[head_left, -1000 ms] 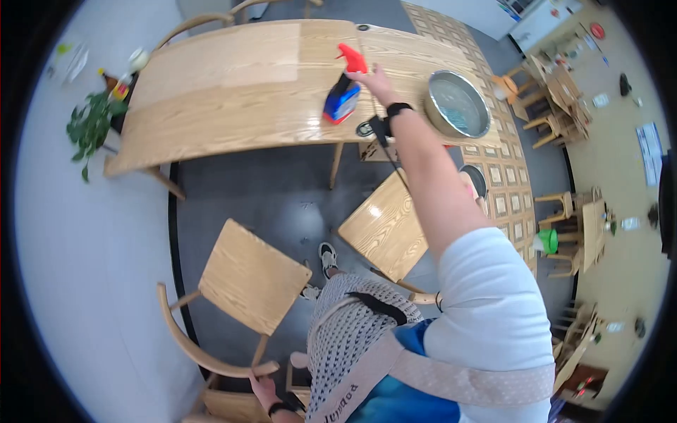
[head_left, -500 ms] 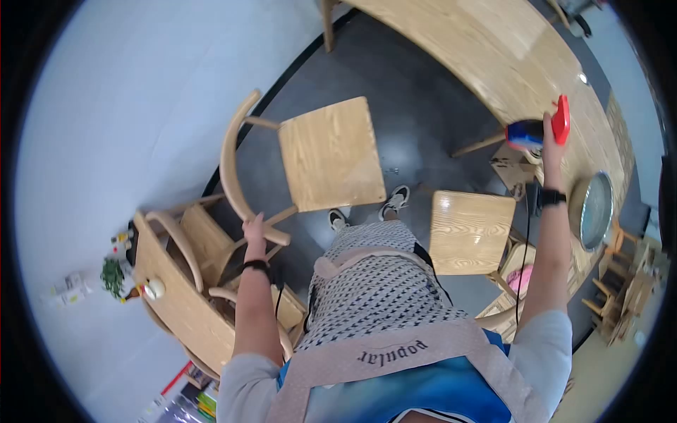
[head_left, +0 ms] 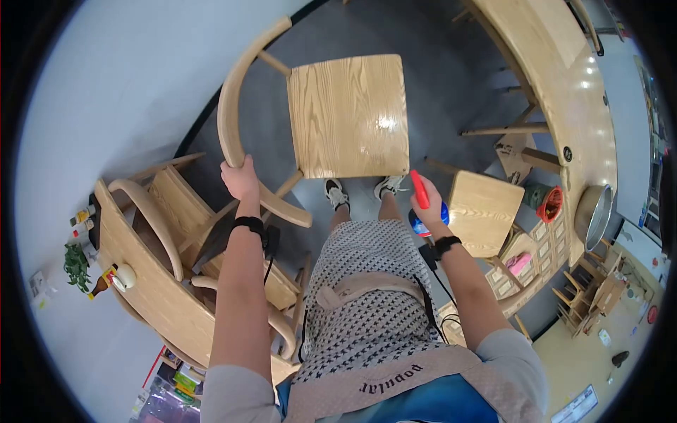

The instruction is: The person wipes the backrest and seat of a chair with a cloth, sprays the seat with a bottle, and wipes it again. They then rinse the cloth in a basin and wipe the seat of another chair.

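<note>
Apron (head_left: 395, 384) and patterned skirt (head_left: 367, 282) filled the near view, both arms reaching forward past them. Right hand (head_left: 431, 211) kept its grip closed around a spray bottle (head_left: 422, 204), red trigger head up, blue body showing behind the fingers; bottle held in the air just above the skirt, near a small wooden stool (head_left: 482, 211). Left hand (head_left: 241, 180), a dark band on the wrist, had its grip clamped on the curved backrest of a wooden chair (head_left: 345, 116); chair seat lay just beyond the shoes (head_left: 360, 190) on dark floor. Further chairs stood stacked at left beside a second desk (head_left: 151, 289). Farther right, a long curved desk (head_left: 564, 77) carried a metal bowl (head_left: 592, 211) near its end.
</note>
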